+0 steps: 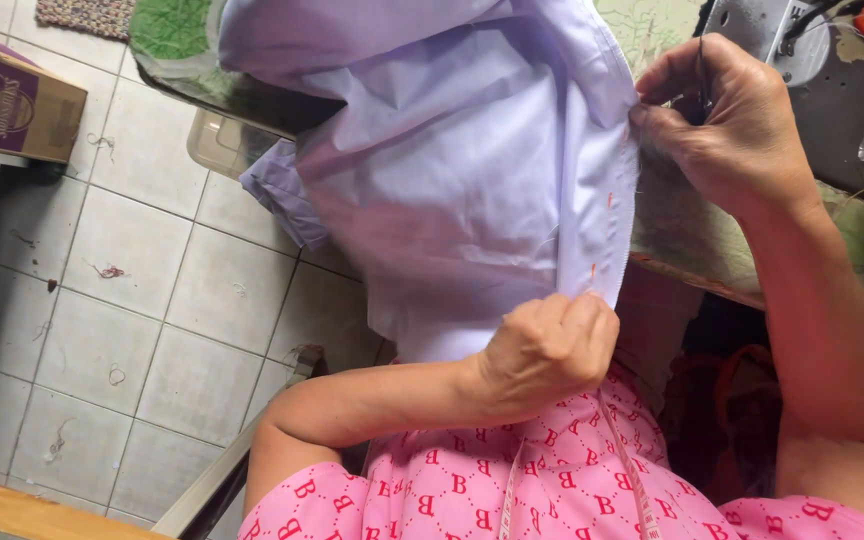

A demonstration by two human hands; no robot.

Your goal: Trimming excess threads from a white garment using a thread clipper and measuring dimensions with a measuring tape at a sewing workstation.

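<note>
I have the lilac shirt (452, 170) stretched between both hands over the near edge of the sewing table (692, 240). My left hand (547, 350) is closed in a fist on the lower end of the front band, my right hand (732, 120) pinches the upper end, fingers together on the cloth beside a thin dark tool I cannot make out. The small red marks sit on the band between the two grips. To do this well, I judge the band should stay taut and flat, untwisted. The rest of the shirt hangs left, over the tiled floor (102, 300).
</note>
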